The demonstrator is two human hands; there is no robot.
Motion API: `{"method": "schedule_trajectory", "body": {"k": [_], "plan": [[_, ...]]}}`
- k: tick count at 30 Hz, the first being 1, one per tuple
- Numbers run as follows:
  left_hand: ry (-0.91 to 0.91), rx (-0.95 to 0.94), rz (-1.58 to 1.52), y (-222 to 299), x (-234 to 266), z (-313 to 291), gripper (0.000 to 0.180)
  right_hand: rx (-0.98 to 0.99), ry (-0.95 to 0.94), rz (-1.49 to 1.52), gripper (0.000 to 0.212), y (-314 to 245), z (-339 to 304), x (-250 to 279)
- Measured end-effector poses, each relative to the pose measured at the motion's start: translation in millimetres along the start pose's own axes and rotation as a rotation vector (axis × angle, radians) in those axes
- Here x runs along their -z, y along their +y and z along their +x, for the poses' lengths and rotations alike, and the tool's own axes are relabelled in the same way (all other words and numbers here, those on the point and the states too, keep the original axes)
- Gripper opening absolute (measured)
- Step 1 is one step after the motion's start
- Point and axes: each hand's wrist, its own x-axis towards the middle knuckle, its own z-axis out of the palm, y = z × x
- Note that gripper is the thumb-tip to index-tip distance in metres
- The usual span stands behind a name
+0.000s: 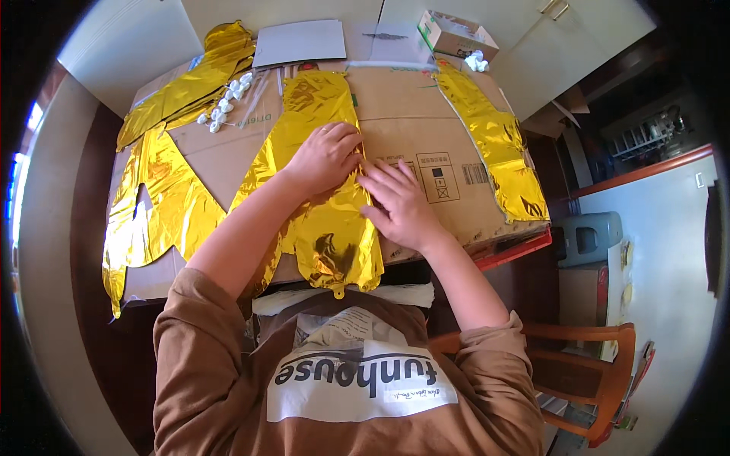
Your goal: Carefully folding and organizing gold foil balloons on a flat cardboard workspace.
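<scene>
A flat, uninflated gold foil balloon lies in front of me on cardboard, its lower tab hanging over the near edge. My left hand rests on its upper half, with bent fingers closed on the balloon's right edge. Beside it, my right hand has its fingers stretched out, tips touching that same edge and palm over the cardboard. More flat gold foil balloons lie around: one on the near left, a stack at the back left and another along the right side.
The cardboard sheet covers the work table. White clustered pieces lie at the left. At the back are a white board and a small open carton. A wooden chair stands at my right, near a grey-blue plastic stool.
</scene>
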Motion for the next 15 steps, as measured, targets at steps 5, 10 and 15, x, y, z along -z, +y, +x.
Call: {"method": "schedule_trajectory", "body": {"k": [5, 10, 15], "plan": [[0.030, -0.005, -0.038, 1.1, -1.9, -1.8, 0.034, -0.040, -0.003, -0.006, 0.041, 15.1, -8.5, 10.8], [0.054, 0.000, -0.044, 0.6, -3.5, -3.1, 0.033, 0.102, -0.073, -0.160, 0.036, 2.3, -13.7, 8.1], [0.053, 0.004, -0.061, -0.4, -2.7, -3.4, 0.033, 0.183, -0.143, -0.201, 0.040, -8.0, -27.2, 19.7]]}}
